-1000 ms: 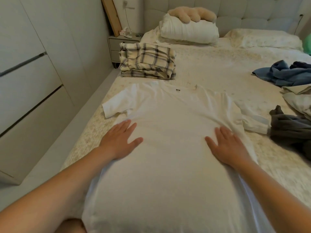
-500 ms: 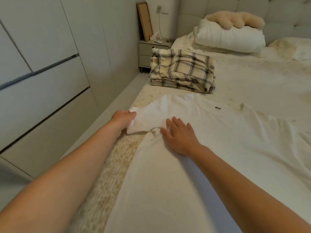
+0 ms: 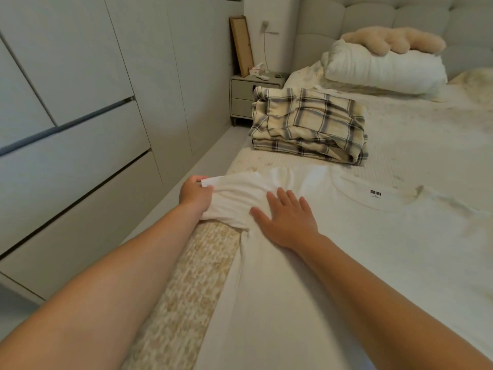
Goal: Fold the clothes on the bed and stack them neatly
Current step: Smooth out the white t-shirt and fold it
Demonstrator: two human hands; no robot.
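A white T-shirt [image 3: 333,236] lies spread flat on the bed [image 3: 426,145], collar toward the headboard. The left hand [image 3: 196,194] grips the sleeve edge, apparently pinching it between curled fingers, while the right hand [image 3: 286,220] presses flat, fingers spread, beside the shoulder seam. A folded plaid garment [image 3: 309,126] sits just beyond.

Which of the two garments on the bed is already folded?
The plaid garment, lying folded near the nightstand. The white T-shirt is spread flat, held by both hands.
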